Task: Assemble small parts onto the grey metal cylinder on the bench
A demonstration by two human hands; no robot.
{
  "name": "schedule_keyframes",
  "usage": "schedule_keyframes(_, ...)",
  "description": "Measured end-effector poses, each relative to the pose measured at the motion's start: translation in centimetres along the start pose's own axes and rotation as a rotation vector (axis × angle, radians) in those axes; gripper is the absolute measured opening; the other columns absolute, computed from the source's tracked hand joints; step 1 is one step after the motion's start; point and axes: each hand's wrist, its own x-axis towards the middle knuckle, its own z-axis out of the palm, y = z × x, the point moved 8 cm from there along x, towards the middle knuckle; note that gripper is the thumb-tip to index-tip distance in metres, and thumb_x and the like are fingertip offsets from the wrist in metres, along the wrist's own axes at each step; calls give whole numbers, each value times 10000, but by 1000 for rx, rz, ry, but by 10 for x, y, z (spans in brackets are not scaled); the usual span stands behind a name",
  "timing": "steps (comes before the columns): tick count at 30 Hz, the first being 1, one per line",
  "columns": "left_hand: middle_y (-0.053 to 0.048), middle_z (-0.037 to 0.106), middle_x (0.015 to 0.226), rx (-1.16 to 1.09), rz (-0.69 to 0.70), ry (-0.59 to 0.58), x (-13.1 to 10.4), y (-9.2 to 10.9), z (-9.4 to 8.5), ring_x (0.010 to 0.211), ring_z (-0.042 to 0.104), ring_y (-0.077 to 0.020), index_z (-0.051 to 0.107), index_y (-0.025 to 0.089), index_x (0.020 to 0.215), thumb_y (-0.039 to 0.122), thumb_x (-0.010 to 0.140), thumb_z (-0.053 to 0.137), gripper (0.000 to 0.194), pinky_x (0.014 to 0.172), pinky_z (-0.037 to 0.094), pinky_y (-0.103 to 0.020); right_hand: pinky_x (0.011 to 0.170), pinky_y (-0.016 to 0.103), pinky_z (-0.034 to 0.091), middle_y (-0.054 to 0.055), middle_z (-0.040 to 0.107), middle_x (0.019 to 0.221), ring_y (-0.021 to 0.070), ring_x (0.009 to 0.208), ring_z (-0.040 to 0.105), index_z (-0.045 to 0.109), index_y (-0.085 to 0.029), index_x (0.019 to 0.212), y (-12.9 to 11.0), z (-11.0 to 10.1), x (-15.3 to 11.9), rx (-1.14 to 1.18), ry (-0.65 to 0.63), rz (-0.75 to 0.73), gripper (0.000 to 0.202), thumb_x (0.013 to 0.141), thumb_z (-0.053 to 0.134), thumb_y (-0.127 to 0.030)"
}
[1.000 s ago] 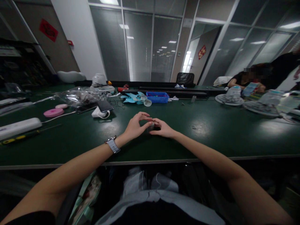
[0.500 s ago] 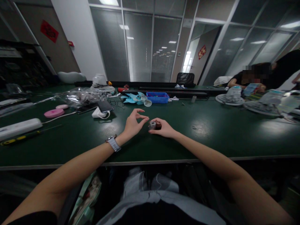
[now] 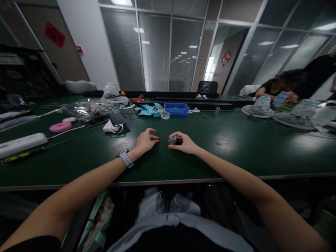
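A small grey metal cylinder (image 3: 172,140) stands upright near the middle of the green table (image 3: 157,168). My right hand (image 3: 186,143) is closed round it from the right, thumb at the near side and fingers at the far side. To the left, separated from the cylinder by a gap, my left hand (image 3: 146,141) has its fingers apart and holds nothing. A watch with a grey strap is on my left wrist.
Beyond my hands lie blue fan blades (image 3: 151,110) and a blue basket (image 3: 176,109). At left are a phone (image 3: 118,119), a white power strip (image 3: 23,144) and a screwdriver (image 3: 23,154). Fan parts (image 3: 258,107) and people are at right.
My left hand has moved left and slightly down, away from the cylinder. My right hand, with the cylinder, has shifted slightly right.
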Motion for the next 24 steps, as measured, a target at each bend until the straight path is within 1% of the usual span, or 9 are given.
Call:
schedule_keyframes(2,-64,755,831,-4,15,18,-1,5,-1,766,705,-242,521,215,1079,221,661,748,476,705,502,-378,887,390,508,86,675,1022,191,934,661,573,-148,1084,-2,-1,-1,-6,-3,-3,482,669,768,-299)
schedule_keyframes(4,-57,752,810,-52,60,54,-3,16,-5,790,706,-237,525,212,1047,236,680,737,425,721,501,-371,903,393,503,86,679,1031,194,954,660,580,-153,1099,-4,-1,-2,-6,-8,-13,484,677,764,-302)
schedule_keyframes(8,-64,736,905,-233,245,164,-13,54,-17,872,701,-207,487,204,1029,276,770,664,322,768,502,-339,931,398,493,93,680,1068,203,992,657,584,-158,1148,-9,3,-3,17,-45,-31,507,691,756,-295)
schedule_keyframes(11,-60,726,900,-372,291,94,-21,73,-13,867,705,-199,449,199,1038,261,785,649,329,772,519,-322,930,388,492,93,673,1085,206,1004,649,583,-155,1164,-13,12,-4,24,-89,-69,517,699,750,-306)
schedule_keyframes(13,-55,722,895,-400,299,19,-24,78,-6,860,708,-199,443,197,1033,248,784,646,325,790,524,-329,900,375,503,77,675,1040,200,965,650,601,-149,1123,-16,16,-4,-2,-98,-106,480,701,748,-324)
schedule_keyframes(15,-51,721,885,-394,305,-25,-25,79,-1,862,709,-202,448,195,1021,237,780,647,315,810,523,-338,852,357,515,60,670,973,191,911,648,618,-141,1058,-18,19,-5,-37,-95,-127,426,706,742,-345)
schedule_keyframes(18,-44,722,861,-378,311,-26,-26,78,0,856,709,-202,457,193,1016,222,771,654,316,810,522,-337,821,340,517,50,658,928,185,884,641,620,-135,1024,-19,20,-5,-63,-93,-127,402,714,735,-364)
schedule_keyframes(21,-35,719,836,-357,330,-27,-26,80,-3,835,705,-192,470,191,1015,215,772,654,305,801,520,-329,831,338,515,55,655,953,187,900,639,610,-137,1063,-20,21,-5,-48,-99,-127,432,714,736,-358)
schedule_keyframes(24,-48,712,876,-316,358,-66,-26,84,-2,850,693,-187,507,186,990,219,779,646,255,822,516,-332,853,345,513,64,657,991,187,918,642,601,-138,1096,-19,21,-5,-16,-110,-121,461,710,740,-349)
